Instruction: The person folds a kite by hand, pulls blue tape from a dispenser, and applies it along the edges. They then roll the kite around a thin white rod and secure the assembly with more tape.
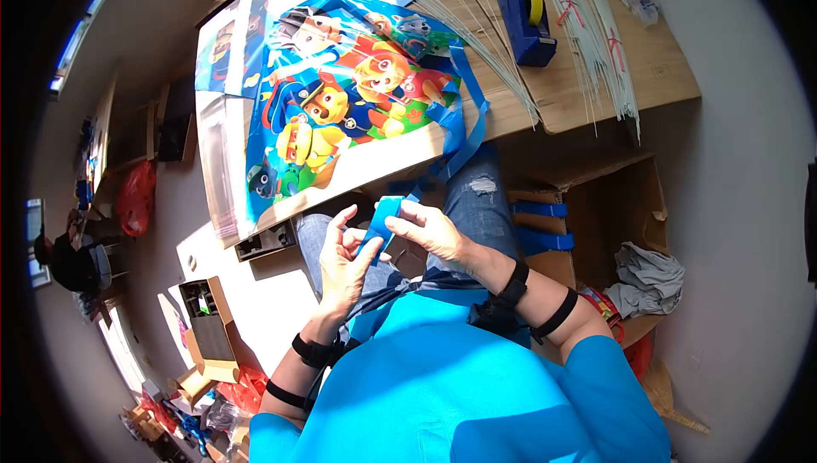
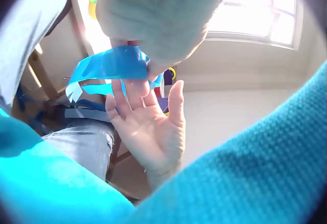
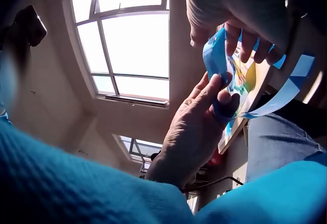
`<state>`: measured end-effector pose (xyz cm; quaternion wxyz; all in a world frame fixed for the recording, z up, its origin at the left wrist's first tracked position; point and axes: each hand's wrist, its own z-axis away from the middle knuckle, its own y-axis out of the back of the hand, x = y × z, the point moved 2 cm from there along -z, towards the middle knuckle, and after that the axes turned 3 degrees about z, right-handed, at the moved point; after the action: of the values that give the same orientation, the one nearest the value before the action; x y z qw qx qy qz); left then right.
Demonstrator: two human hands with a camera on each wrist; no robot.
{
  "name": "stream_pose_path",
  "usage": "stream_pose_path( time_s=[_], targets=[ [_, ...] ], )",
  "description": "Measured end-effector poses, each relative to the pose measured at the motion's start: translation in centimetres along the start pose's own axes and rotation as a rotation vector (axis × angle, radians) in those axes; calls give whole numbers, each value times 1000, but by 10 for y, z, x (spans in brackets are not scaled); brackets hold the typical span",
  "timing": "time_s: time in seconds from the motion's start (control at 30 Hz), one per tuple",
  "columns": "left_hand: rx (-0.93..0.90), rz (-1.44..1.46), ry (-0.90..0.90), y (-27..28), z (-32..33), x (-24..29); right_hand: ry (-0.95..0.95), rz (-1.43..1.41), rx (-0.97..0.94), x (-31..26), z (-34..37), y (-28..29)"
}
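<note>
A glossy blue strip (image 1: 387,218) is raised over the lap in the head view, its lower part folded. My left hand (image 1: 343,260) pinches it between thumb and fingers. On the other side, my right hand (image 1: 436,231) has its fingertips right at the strip's upper part. In the left wrist view the right hand's fingers (image 2: 121,100) are mostly straight, with the thumb standing away from them. The right wrist view shows the left thumb (image 3: 215,81) laid along the strip, with one length trailing off to the right.
A sheet printed with cartoon dogs (image 1: 332,105) covers much of the table (image 1: 502,118), blue tails hanging over its edge. Bundled thin white rods (image 1: 579,29) lie beside a blue tape dispenser (image 1: 526,25). A cardboard box (image 1: 613,182) stands right of the legs, blue strips over its edge.
</note>
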<state>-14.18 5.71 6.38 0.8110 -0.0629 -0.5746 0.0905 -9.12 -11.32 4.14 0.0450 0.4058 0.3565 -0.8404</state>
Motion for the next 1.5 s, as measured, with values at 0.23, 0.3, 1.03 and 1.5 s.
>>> stream_pose_path(
  time_s=[0.23,0.3,1.03,1.5],
  targets=[
    [-40,-266,29,55,57,-27,-26,133,-244,17,-42,-46],
    [-103,269,124,70,53,-24,-28,299,-361,21,-47,-62],
    [483,540,116,131,19,-46,-218,567,92,54,-120,-99],
    [613,923,-19,219,33,-72,-205,496,280,74,-184,-107]
  ],
)
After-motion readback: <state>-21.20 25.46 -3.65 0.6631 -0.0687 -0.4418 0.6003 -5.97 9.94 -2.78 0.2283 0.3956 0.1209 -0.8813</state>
